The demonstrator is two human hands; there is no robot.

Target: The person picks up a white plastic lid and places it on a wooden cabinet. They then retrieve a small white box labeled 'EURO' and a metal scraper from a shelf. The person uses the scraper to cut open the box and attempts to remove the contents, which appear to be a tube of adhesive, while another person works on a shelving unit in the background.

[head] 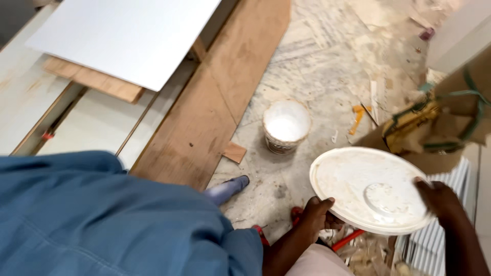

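Round white lid, stained, lower right of frame; left hand and right hand fingers grip opposite rims. Open bucket stands apart above-left.

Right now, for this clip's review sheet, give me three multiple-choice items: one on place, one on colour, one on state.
1. Where is the small bucket?
A. on the floor beside the plywood board
B. on the white sheet
C. inside a carton

2. What colour is the round lid?
A. red
B. white
C. black

3. How is the lid held?
A. by both hands
B. by one hand
C. it lies on the floor

A: it stands on the littered floor. B: white, stained. A: left hand and right hand grip opposite edges.
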